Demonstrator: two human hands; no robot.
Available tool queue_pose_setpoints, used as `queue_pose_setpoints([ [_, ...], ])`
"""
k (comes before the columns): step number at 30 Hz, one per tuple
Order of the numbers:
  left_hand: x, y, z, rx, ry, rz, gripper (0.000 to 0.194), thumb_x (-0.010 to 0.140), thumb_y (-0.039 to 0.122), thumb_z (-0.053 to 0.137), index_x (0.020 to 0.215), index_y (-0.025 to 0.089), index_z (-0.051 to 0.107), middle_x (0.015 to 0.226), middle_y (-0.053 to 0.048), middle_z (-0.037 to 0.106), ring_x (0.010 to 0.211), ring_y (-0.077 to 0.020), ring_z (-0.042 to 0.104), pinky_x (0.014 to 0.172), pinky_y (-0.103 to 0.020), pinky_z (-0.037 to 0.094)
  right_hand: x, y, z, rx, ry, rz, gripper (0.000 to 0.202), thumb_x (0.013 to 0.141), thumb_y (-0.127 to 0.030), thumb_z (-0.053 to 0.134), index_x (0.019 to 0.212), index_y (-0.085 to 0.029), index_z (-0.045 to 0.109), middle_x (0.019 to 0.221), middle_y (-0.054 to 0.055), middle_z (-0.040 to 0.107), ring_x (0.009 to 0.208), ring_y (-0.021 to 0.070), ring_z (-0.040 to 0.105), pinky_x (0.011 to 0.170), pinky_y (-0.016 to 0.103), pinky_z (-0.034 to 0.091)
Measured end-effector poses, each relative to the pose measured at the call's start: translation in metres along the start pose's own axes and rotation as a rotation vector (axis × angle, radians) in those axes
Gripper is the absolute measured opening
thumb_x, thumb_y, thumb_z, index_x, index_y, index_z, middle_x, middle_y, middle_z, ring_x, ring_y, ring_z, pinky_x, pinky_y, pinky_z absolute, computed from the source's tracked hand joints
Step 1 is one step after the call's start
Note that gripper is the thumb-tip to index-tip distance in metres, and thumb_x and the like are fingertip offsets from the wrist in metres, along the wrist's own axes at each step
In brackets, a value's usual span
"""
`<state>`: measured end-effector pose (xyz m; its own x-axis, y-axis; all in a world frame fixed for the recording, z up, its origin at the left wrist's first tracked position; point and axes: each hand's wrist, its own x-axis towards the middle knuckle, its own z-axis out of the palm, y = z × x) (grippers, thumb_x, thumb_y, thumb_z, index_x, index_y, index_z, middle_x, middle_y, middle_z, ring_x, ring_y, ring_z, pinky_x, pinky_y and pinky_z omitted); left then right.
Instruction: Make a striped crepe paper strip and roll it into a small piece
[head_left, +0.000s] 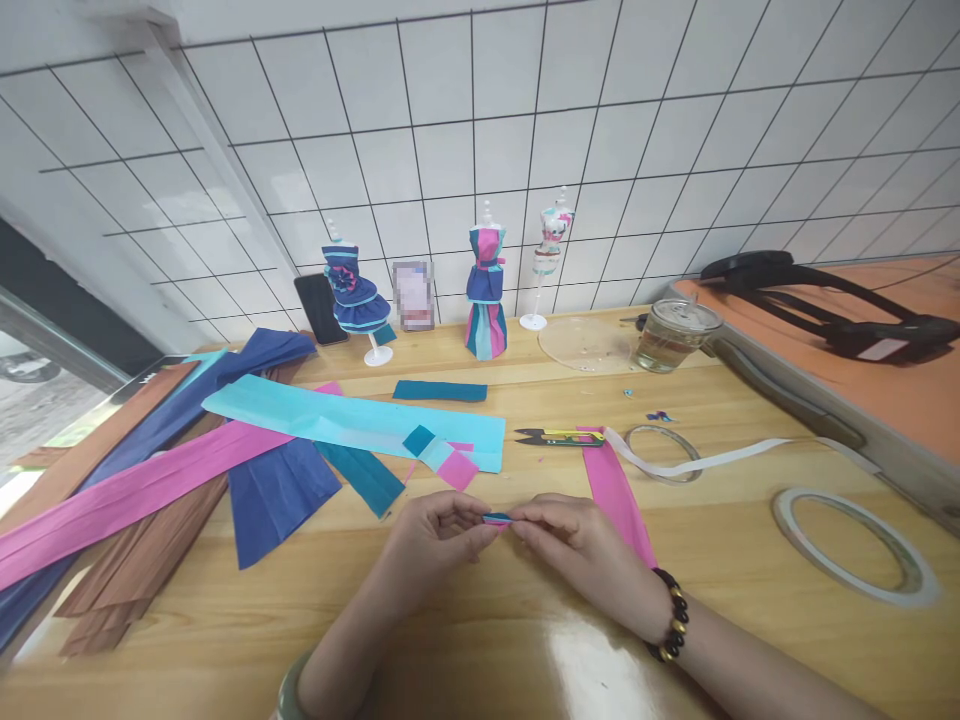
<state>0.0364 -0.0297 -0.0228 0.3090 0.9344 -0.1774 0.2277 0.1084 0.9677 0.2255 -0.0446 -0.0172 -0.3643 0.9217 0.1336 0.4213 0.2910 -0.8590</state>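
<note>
Between my fingertips is a small stack of folded crepe paper (pixel 496 518), with teal, light blue and pink edges showing. My left hand (pixel 442 535) pinches its left end, and my right hand (pixel 562 535) pinches its right end. Just beyond my left hand lie small cut squares: a pink square (pixel 457 470) and a teal square (pixel 418 439). They rest on or beside a long light blue crepe strip (pixel 360 420). Behind my right hand a pink strip (pixel 616 490) runs across the table, with yellow thread snips (pixel 559 438) near its far end.
Crepe strips, including a blue one (pixel 277 490), pile up at left. Three mini dress forms stand by the wall, one in a pink-and-blue dress (pixel 487 290). A lidded cup (pixel 675 335) and tape rolls, one large (pixel 855 547), lie at right. A teal strip (pixel 440 391) lies behind.
</note>
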Motion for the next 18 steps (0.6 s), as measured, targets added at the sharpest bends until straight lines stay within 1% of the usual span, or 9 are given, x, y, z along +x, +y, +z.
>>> queue_pose_setpoints([
  [2, -0.0015, 0.0009, 0.0019, 0.048, 0.029, 0.047, 0.029, 0.064, 0.03, 0.071, 0.087, 0.015, 0.064, 0.082, -0.004, 0.064, 0.055, -0.0094, 0.057, 0.054, -0.022, 0.049, -0.0005, 0.0001, 0.0011, 0.002, 0.004, 0.023, 0.019, 0.086, -0.022, 0.049, 0.077, -0.02, 0.066, 0.072, 0.001, 0.064, 0.068, 0.0128, 0.057, 0.063, 0.022, 0.042],
  [4, -0.0026, 0.0002, 0.0042, 0.102, 0.061, 0.14, 0.034, 0.062, 0.027, 0.072, 0.093, 0.017, 0.062, 0.096, -0.006, 0.061, 0.064, -0.0119, 0.06, 0.061, -0.025, 0.051, -0.0013, 0.0011, 0.0028, 0.009, -0.006, 0.04, 0.02, 0.086, -0.024, 0.048, 0.074, -0.02, 0.065, 0.07, 0.001, 0.064, 0.067, 0.0134, 0.056, 0.062, 0.023, 0.042],
  [6, -0.0031, -0.0015, 0.0059, 0.148, 0.077, 0.232, 0.032, 0.065, 0.025, 0.069, 0.095, 0.018, 0.062, 0.099, -0.007, 0.061, 0.069, -0.0133, 0.06, 0.068, -0.027, 0.052, -0.0018, 0.0026, 0.0045, 0.015, -0.019, 0.048, 0.02, 0.085, -0.025, 0.048, 0.074, -0.02, 0.065, 0.07, 0.001, 0.064, 0.067, 0.0143, 0.056, 0.061, 0.024, 0.042],
  [8, -0.0031, -0.0032, 0.0065, 0.196, 0.083, 0.273, 0.024, 0.069, 0.023, 0.065, 0.093, 0.019, 0.062, 0.093, -0.006, 0.064, 0.068, -0.0132, 0.06, 0.07, -0.028, 0.051, -0.0018, 0.0041, 0.0058, 0.025, -0.02, 0.049, 0.02, 0.085, -0.026, 0.049, 0.076, -0.021, 0.066, 0.071, 0.002, 0.065, 0.068, 0.0151, 0.057, 0.062, 0.025, 0.042],
  [9, -0.0031, -0.0036, 0.0065, 0.219, 0.085, 0.273, 0.02, 0.07, 0.022, 0.064, 0.09, 0.019, 0.063, 0.09, -0.005, 0.065, 0.067, -0.013, 0.059, 0.07, -0.028, 0.051, -0.0016, 0.0047, 0.0062, 0.033, -0.016, 0.051, 0.02, 0.085, -0.026, 0.049, 0.077, -0.021, 0.066, 0.072, 0.002, 0.065, 0.068, 0.0154, 0.057, 0.062, 0.025, 0.043],
  [12, -0.0027, -0.0039, 0.0058, 0.253, 0.091, 0.215, 0.014, 0.072, 0.022, 0.063, 0.085, 0.018, 0.065, 0.084, -0.004, 0.068, 0.067, -0.0144, 0.061, 0.067, -0.028, 0.051, -0.0008, 0.0053, 0.0066, 0.055, -0.011, 0.061, 0.02, 0.084, -0.027, 0.05, 0.08, -0.021, 0.068, 0.073, 0.003, 0.066, 0.069, 0.0159, 0.058, 0.063, 0.026, 0.043],
  [15, -0.0019, -0.0045, 0.0052, 0.202, 0.1, 0.158, 0.016, 0.071, 0.024, 0.064, 0.085, 0.018, 0.065, 0.084, -0.005, 0.069, 0.072, -0.0169, 0.063, 0.068, -0.028, 0.051, -0.0006, 0.0048, 0.0066, 0.061, -0.02, 0.072, 0.02, 0.084, -0.028, 0.05, 0.082, -0.021, 0.069, 0.074, 0.003, 0.067, 0.069, 0.0162, 0.059, 0.063, 0.026, 0.044],
  [18, -0.0006, -0.0065, 0.0047, 0.123, 0.092, 0.134, 0.017, 0.07, 0.024, 0.064, 0.086, 0.017, 0.065, 0.084, -0.006, 0.069, 0.076, -0.0185, 0.064, 0.07, -0.029, 0.051, -0.0011, 0.0043, 0.0069, 0.068, -0.031, 0.077, 0.021, 0.084, -0.029, 0.05, 0.084, -0.021, 0.069, 0.073, 0.003, 0.067, 0.069, 0.0165, 0.058, 0.063, 0.026, 0.044],
])
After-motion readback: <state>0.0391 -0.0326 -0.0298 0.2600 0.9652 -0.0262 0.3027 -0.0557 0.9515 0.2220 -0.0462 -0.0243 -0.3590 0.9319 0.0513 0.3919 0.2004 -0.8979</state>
